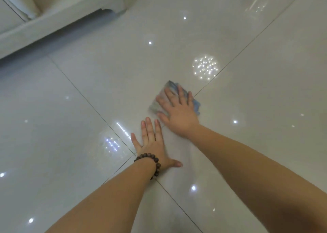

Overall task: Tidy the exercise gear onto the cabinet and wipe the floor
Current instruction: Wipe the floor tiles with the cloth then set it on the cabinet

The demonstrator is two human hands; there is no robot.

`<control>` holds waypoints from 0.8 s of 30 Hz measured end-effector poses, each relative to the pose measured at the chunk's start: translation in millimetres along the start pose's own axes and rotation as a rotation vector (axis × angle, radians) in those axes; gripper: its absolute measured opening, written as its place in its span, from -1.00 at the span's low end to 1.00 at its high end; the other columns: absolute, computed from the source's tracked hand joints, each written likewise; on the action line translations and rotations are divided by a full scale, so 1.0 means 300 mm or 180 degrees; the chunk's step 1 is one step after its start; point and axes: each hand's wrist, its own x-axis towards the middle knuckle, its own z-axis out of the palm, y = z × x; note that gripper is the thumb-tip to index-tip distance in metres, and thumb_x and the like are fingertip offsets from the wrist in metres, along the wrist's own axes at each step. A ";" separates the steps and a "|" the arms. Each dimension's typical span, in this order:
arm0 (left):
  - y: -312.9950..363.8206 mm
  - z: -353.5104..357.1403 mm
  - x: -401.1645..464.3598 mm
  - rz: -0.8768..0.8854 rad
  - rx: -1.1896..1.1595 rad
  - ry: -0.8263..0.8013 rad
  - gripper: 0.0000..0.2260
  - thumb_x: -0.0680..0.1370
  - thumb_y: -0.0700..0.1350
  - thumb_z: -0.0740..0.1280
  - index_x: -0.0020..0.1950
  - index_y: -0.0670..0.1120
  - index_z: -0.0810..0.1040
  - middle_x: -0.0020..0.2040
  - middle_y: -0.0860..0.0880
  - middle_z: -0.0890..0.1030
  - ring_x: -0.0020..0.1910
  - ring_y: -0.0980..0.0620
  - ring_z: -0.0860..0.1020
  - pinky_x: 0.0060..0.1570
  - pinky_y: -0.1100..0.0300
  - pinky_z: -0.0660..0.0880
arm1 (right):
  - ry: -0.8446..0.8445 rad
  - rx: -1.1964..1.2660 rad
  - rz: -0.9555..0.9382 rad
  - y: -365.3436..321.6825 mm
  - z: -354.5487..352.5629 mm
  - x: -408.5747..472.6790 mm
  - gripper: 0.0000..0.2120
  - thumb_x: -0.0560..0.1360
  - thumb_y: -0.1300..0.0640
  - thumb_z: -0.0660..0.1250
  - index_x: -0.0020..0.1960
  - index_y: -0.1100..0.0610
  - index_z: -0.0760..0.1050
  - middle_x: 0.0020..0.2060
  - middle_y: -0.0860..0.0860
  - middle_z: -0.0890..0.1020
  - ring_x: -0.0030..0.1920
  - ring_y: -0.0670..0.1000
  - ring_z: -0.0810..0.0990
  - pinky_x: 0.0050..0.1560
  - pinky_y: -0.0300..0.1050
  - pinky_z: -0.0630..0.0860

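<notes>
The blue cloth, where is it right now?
Right of centre in the head view, the blue cloth lies flat on the floor under the right hand.

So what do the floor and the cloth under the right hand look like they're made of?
Floor: looks like polished glazed tile, glossy enough to mirror ceiling lights, with thin dark grout lines. Cloth: soft blue-grey fabric, possibly microfibre; motion blur hides the weave. Right hand presses it flat.

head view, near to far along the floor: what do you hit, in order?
Bead bracelet on the left wrist → left hand flat on the floor tiles → right hand pressing the cloth → sparkly light reflection → white cabinet base.
</notes>
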 end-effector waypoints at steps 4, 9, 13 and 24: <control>-0.002 0.000 0.000 -0.0030 0.0036 -0.0042 0.38 0.14 0.52 0.35 0.34 -0.12 -0.65 0.32 -0.15 -0.66 0.32 -0.15 -0.62 0.32 -0.35 -0.38 | 0.0265 0.0446 0.1604 0.351 -0.057 0.034 -0.41 0.53 -0.27 -0.19 0.53 -0.15 0.01 0.56 0.01 -0.06 0.53 0.16 -0.18 0.45 0.28 -0.17; -0.001 0.006 0.005 -0.0035 0.0076 -0.0015 0.38 0.13 0.54 0.33 0.34 -0.12 -0.64 0.33 -0.16 -0.65 0.33 -0.15 -0.61 0.33 -0.37 -0.35 | 0.0580 0.0513 0.1159 0.074 0.042 -0.068 -0.46 0.57 -0.23 -0.07 0.52 -0.13 0.09 0.55 0.05 0.01 0.53 0.22 -0.12 0.46 0.28 -0.21; -0.001 0.003 -0.003 0.0012 0.0105 0.0069 0.38 0.11 0.56 0.31 0.37 -0.12 -0.61 0.37 -0.17 -0.61 0.36 -0.15 -0.58 0.33 -0.35 -0.36 | 0.0518 0.0123 -0.0105 0.089 0.107 -0.235 -0.50 0.55 -0.23 0.00 0.45 -0.14 0.29 0.49 0.04 0.24 0.50 0.21 0.11 0.43 0.32 0.06; 0.081 0.081 -0.139 0.0413 0.0107 0.0874 -0.10 0.49 0.27 0.27 0.55 -0.11 -0.21 0.56 -0.16 -0.23 0.51 -0.12 -0.32 0.43 -0.23 -0.27 | 0.0668 0.0558 0.2169 0.164 0.155 -0.566 -0.47 0.55 -0.23 -0.02 0.50 -0.16 0.15 0.54 0.03 0.10 0.52 0.21 -0.07 0.46 0.28 -0.11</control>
